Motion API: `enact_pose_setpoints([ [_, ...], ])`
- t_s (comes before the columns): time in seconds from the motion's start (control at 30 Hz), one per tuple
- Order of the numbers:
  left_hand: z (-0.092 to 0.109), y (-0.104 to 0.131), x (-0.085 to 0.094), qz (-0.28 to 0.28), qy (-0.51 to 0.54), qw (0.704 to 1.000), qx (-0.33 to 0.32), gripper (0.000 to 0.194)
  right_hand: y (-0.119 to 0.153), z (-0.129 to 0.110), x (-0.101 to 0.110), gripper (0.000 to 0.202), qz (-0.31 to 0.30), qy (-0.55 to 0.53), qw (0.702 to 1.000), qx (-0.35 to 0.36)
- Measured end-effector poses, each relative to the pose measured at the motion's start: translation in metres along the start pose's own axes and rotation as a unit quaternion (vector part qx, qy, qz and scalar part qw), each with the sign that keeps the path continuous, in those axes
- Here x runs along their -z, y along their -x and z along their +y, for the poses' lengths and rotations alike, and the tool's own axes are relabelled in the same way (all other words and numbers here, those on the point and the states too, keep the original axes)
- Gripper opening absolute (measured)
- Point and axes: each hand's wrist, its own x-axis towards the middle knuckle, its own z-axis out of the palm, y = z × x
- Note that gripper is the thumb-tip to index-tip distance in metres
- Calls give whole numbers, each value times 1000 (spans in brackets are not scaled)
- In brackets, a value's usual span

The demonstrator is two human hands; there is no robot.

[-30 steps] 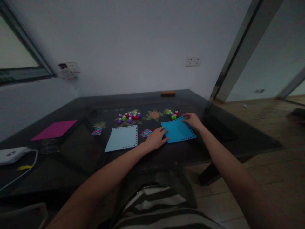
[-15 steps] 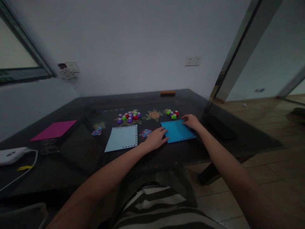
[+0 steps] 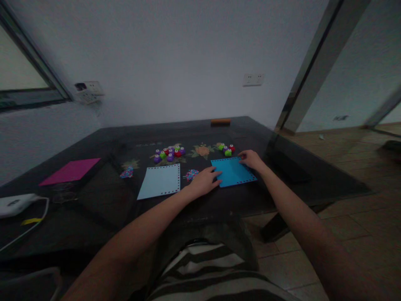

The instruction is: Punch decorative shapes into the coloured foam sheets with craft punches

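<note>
A blue sheet [image 3: 233, 172] with dark dots along its edges lies flat on the dark table. My left hand [image 3: 204, 181] rests at its left edge, fingers apart, fingertips on the sheet. At the upper right corner, my right hand [image 3: 249, 159] has its fingers pinched together; whatever is between them is too small to make out. To the left lies a pale sheet [image 3: 160, 181] with dots along its top, right and part of its bottom edge. A pile of small pink and blue pieces [image 3: 191, 174] sits between the sheets, next to my left hand.
Behind the sheets stand purple, green and red capped pots [image 3: 170, 154] and a smaller group [image 3: 228, 149]. A magenta sheet [image 3: 71, 171], another small pile [image 3: 127, 172] and a white device [image 3: 17, 205] with a cable are left. A brown block [image 3: 220, 121] lies near the wall.
</note>
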Motion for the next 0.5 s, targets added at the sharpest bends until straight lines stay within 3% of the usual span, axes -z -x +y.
enact_pose_setpoints([
  [0.5,-3,0,7,-32,-43,998,-16,47,6,-10,6,36,-33,29,999,3],
])
